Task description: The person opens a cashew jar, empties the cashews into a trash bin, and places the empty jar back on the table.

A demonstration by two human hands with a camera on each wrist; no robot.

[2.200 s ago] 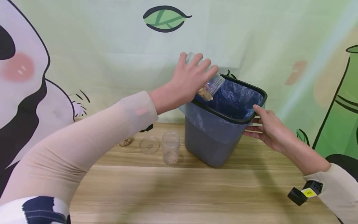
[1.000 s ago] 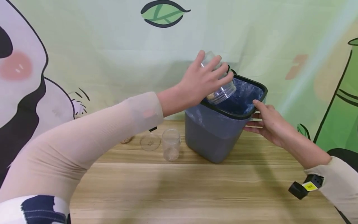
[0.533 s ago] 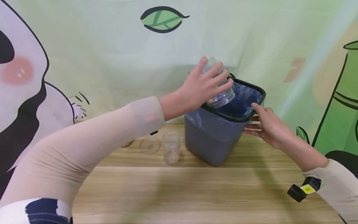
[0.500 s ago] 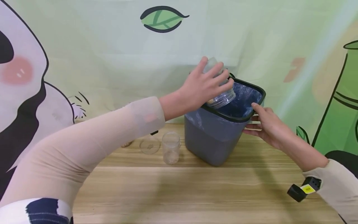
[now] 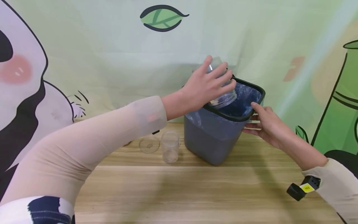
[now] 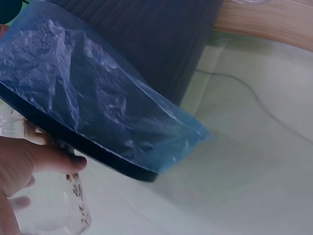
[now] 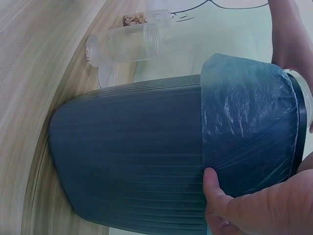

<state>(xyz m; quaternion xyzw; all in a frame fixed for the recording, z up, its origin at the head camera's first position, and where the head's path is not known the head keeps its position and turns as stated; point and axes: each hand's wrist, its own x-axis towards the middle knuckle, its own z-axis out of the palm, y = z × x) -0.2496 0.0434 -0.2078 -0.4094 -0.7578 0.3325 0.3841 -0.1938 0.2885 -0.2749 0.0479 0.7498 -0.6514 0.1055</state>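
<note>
My left hand (image 5: 202, 85) grips a clear jar (image 5: 227, 100), tipped mouth-down over the opening of a grey trash bin (image 5: 215, 140). A few pale pieces show near the jar's mouth, and brown crumbs cling to its wall in the left wrist view. A blue liner bag (image 7: 249, 122) is folded over the bin's black rim. At the bin's right side my right hand (image 5: 271, 127) holds the rim, thumb on top and fingers below on the outside. The right wrist view shows those fingers against the bag's folded edge.
An open clear jar (image 5: 170, 147) stands on the wooden table left of the bin, beside a clear round lid (image 5: 149, 144). Farther left, mostly behind the left sleeve, is a jar of nuts (image 7: 135, 19). A printed cloth backdrop (image 5: 112, 46) hangs behind.
Over the last two seconds my left hand has moved right and tipped the jar further down into the bin's opening. Fewer pale pieces show in its mouth. The right hand stays at the rim.
</note>
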